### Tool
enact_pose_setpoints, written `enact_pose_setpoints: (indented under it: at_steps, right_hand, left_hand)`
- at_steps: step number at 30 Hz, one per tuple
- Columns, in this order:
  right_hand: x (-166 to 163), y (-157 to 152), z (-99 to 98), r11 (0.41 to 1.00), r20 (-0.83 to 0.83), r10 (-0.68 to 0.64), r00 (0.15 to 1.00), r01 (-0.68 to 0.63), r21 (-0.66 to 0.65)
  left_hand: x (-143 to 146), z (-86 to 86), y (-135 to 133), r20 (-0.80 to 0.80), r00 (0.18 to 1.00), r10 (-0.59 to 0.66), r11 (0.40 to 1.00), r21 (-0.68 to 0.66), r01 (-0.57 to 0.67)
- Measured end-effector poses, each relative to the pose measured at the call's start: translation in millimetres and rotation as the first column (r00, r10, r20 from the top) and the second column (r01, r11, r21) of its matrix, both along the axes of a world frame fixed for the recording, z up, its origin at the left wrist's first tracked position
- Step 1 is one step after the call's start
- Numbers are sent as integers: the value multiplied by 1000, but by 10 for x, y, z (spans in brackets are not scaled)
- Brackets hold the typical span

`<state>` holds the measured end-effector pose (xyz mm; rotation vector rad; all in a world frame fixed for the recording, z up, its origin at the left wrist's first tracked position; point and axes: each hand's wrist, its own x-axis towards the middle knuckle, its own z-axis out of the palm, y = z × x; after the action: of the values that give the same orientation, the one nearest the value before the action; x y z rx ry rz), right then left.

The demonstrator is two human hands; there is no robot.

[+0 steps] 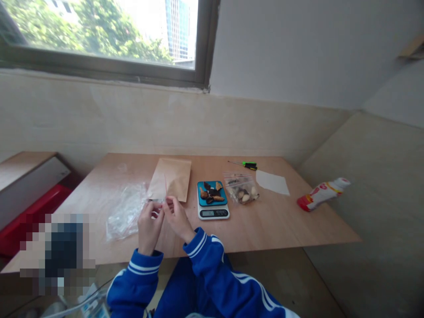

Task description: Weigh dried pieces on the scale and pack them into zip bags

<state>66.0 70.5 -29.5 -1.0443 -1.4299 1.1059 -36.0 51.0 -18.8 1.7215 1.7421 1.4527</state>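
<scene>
While a pixelated block is covering whatever is sitting at the near left corner of the tabletop [271,221], the rest of the wooden surface is showing plainly. A clear plastic bag [125,211] is lying crumpled toward the left, and its contents, if any, are too faint to make out. Just right of it, the left hand [149,227] and the right hand [177,218] are meeting near the front edge, both wearing blue sleeves with white stripes. Each hand is pinching a small, thin, clear piece [158,202] between thumb and fingertips; it is too small and blurred to say exactly what it is, though it seems joined to the plastic bag's edge. Behind the hands, a brown paper envelope [172,177] is lying flat toward the middle of the tabletop, its near corner partly hidden by the fingers.

Right of the hands, a small kitchen scale [213,201] with a blue platform is carrying dark and tan pieces; its display is glowing, but the digits are unreadable. Just beside it, a zip bag [241,187] is holding more of the same pieces. Toward the far edge, a green-handled screwdriver [247,165] is lying, and a white sheet of paper [272,182] is resting near it. Off the right edge, on the floor, a white and red bottle [323,193] is lying on its side, its label lettering too small to read.
</scene>
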Motion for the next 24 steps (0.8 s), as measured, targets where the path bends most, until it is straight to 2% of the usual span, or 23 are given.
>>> enact_pose_setpoints:
  at_steps: [2,5,12,16,20,22,24]
  right_hand:
    - [-15,8,9,996,-125,-35,992,24,-83]
    - [31,26,13,990,-225,-80,971,51,-131]
    - [197,0,65,982,-303,-64,951,6,-189]
    - [203,-14,57,985,-300,-75,951,23,-174]
    - [239,-7,-7,975,-289,-145,946,88,-203]
    - [318,5,-55,955,-271,-231,934,165,-248]
    - [437,18,-91,932,-239,-287,928,213,-295]
  left_hand:
    - [74,-1,-27,69,996,-55,998,-5,56]
    - [132,-11,-50,210,967,-142,989,-20,149]
    - [217,45,-110,438,881,-180,978,-17,208]
    - [251,66,-127,478,856,-198,974,-2,226]
    - [255,30,-116,368,923,-109,994,15,111]
    - [245,24,-117,305,952,9,999,43,-23]
    - [234,48,-124,263,953,151,979,91,-180]
